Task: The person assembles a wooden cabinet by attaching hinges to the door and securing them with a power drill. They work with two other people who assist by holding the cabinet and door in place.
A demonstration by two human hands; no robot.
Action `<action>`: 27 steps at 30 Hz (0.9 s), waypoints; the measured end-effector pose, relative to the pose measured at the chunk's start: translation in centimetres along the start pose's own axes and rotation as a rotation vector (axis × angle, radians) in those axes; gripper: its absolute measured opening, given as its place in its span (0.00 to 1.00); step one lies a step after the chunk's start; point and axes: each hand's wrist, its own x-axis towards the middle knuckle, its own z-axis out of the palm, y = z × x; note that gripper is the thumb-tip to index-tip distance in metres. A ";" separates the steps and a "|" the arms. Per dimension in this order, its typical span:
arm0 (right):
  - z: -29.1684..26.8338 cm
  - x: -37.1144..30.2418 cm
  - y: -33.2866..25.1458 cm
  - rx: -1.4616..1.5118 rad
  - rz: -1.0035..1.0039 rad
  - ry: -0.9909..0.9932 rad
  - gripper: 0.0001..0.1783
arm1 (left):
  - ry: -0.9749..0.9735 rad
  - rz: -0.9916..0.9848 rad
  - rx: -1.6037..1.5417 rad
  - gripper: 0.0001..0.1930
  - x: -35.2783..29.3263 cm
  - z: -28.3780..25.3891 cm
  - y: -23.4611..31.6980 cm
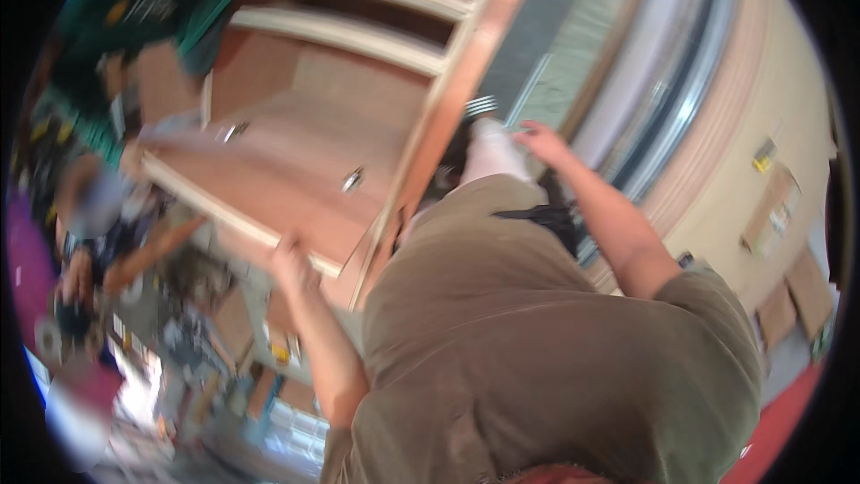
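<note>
A large unpainted wooden cabinet (358,85) with open compartments takes up the upper left. Metal hinges (352,179) are fixed to its inner face. My left hand (294,264) is closed over the pale edge strip (224,208) at the cabinet's near side; its fingers are blurred. To the right of my leg, my right hand (542,142) hangs with loosely spread fingers and holds nothing. It is nearest to a long strip of stacked material on the floor.
Sheets of board (761,125) and long metal-coloured lengths (690,116) are stacked on the right. A person in a green shirt (152,9) stands at the cabinet's far left. Other people (98,260) and clutter fill the lower left. Cardboard pieces (797,300) lie at the right.
</note>
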 end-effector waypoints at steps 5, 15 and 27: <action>-0.1 -4.2 -4.7 0.154 -0.088 0.158 0.22 | -0.068 0.129 0.157 0.21 -2.2 1.7 1.3; 3.0 -17.5 -5.9 0.217 -0.439 0.717 0.10 | -0.252 0.111 0.208 0.36 2.7 -1.0 0.9; -6.0 -25.2 5.6 0.229 -0.334 1.457 0.07 | -0.331 0.246 -0.082 0.42 -0.4 1.3 0.1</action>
